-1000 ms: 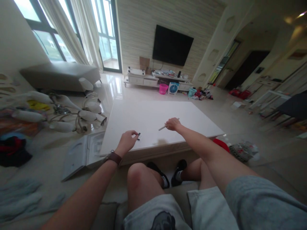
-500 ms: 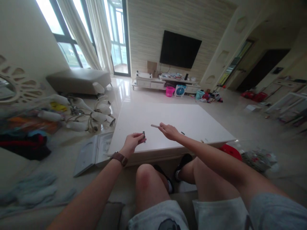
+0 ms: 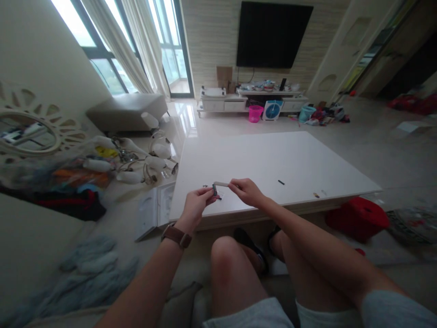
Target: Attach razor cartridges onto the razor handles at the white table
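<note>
- The small dark piece (image 3: 215, 190) pinched in the left hand (image 3: 197, 204) is too small and blurred to name. Only its upper end clears the fingertips, and the rest sits behind thumb and forefinger.
- The pale stick (image 3: 221, 184) shows only its left part — its right end disappears into the right hand (image 3: 246, 192), so its full length cannot be judged.
- I cannot tell whether the stick's free end touches the dark piece or only lies just beside it.
- The stick's long axis runs nearly level, left to right across the view. Its free end points to the person's left, at the dark piece.
- The dark piece stands roughly upright, a little tilted.
- Both hands and both things are over the near edge of the white table (image 3: 273, 155), just beyond the knees. Whether the hands rest on the top is unclear.
- The left fingers are curled, with thumb and forefinger closed on the dark piece. A brown watch strap (image 3: 176, 235) circles that wrist.
- The right fingers are closed in a pinch around the stick.
- A dark sliver (image 3: 281, 182) lies on the table, well to the right of the hands. Brownish specks (image 3: 317, 195) lie near the front right edge — too small to identify.
- A red thing (image 3: 357, 218) sits on the floor by the table's right corner.
</note>
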Available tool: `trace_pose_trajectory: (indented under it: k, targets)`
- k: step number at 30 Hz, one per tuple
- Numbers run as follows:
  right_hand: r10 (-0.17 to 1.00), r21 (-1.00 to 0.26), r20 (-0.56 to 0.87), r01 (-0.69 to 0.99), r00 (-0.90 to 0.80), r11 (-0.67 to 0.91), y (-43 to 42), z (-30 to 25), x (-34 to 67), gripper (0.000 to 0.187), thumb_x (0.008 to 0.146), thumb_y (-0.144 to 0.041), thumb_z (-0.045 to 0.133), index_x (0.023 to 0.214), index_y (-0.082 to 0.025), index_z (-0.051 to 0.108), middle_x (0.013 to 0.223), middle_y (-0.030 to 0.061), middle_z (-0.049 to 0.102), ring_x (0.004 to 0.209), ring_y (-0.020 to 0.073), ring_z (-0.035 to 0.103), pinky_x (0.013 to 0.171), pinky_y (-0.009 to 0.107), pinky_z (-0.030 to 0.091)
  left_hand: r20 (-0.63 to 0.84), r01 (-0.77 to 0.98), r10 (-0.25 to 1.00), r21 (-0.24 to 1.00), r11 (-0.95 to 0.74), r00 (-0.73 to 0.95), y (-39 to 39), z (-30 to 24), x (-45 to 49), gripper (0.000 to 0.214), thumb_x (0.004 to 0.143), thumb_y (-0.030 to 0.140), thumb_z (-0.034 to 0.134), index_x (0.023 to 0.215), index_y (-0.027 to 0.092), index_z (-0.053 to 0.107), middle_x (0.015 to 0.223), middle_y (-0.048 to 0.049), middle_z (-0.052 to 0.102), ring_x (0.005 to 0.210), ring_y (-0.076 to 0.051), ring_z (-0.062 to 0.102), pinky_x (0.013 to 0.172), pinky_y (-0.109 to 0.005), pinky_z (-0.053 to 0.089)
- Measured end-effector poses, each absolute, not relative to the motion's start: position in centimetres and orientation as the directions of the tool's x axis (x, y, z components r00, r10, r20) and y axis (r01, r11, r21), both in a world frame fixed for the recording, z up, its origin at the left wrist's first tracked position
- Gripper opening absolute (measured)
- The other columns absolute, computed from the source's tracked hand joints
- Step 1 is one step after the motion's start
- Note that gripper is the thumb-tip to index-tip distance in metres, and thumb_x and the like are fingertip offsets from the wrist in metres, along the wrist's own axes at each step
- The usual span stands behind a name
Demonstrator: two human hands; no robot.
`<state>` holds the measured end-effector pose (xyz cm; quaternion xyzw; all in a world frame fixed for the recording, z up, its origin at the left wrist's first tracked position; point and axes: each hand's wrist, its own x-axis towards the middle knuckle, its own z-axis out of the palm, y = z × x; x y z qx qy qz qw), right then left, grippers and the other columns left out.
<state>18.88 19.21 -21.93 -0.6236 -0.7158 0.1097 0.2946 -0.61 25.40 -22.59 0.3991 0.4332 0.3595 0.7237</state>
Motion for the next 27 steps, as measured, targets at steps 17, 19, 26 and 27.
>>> trace_pose_trajectory:
  k: [17, 19, 26, 27]
  targets:
    - [0.981, -0.487, 0.189, 0.863, -0.046, 0.134, 19.5, -22.2, 20.3, 0.039, 0.098, -0.045, 0.045, 0.08, -0.02, 0.069, 0.067, 0.001, 0.063, 0.062, 0.0128, 0.049, 0.06, 0.024, 0.026, -0.343, -0.035, 0.892, 0.929, 0.369, 0.296, 25.2, -22.6, -0.5, 0.008, 0.073, 0.014, 0.074, 0.079, 0.008, 0.073, 0.075, -0.0101, 0.074, 0.066, -0.017, 0.071, 0.072, -0.03, 0.058]
    - [0.97, -0.488, 0.243, 0.866, 0.014, 0.109, 19.2, -22.1, 20.8, 0.04, 0.099, -0.045, 0.044, 0.082, -0.019, 0.069, 0.072, 0.0025, 0.065, 0.065, 0.0135, 0.051, 0.061, 0.025, 0.027, -0.353, -0.032, 0.891, 0.926, 0.377, 0.284, 25.2, -22.7, -0.4, 0.008, 0.073, 0.013, 0.074, 0.079, 0.008, 0.073, 0.074, -0.0097, 0.074, 0.066, -0.017, 0.071, 0.071, -0.029, 0.058]
    - [0.964, -0.526, 0.221, 0.815, -0.147, 0.245, 18.9, -22.0, 21.0, 0.035, 0.097, -0.044, 0.048, 0.09, -0.02, 0.073, 0.077, 0.0032, 0.068, 0.068, 0.0134, 0.054, 0.064, 0.025, 0.031, -0.347, -0.014, 0.882, 0.929, 0.371, 0.319, 25.0, -22.7, -0.5, 0.009, 0.074, 0.014, 0.073, 0.082, 0.008, 0.073, 0.073, -0.0099, 0.074, 0.067, -0.017, 0.071, 0.071, -0.029, 0.057]
    - [0.966, -0.521, 0.235, 0.826, -0.105, 0.216, 19.0, -22.0, 21.1, 0.036, 0.097, -0.044, 0.049, 0.09, -0.02, 0.074, 0.077, 0.0036, 0.068, 0.068, 0.0136, 0.054, 0.064, 0.025, 0.031, -0.346, -0.014, 0.883, 0.929, 0.369, 0.318, 25.0, -22.7, -0.5, 0.01, 0.074, 0.014, 0.074, 0.082, 0.008, 0.074, 0.073, -0.01, 0.074, 0.067, -0.017, 0.071, 0.071, -0.029, 0.057]
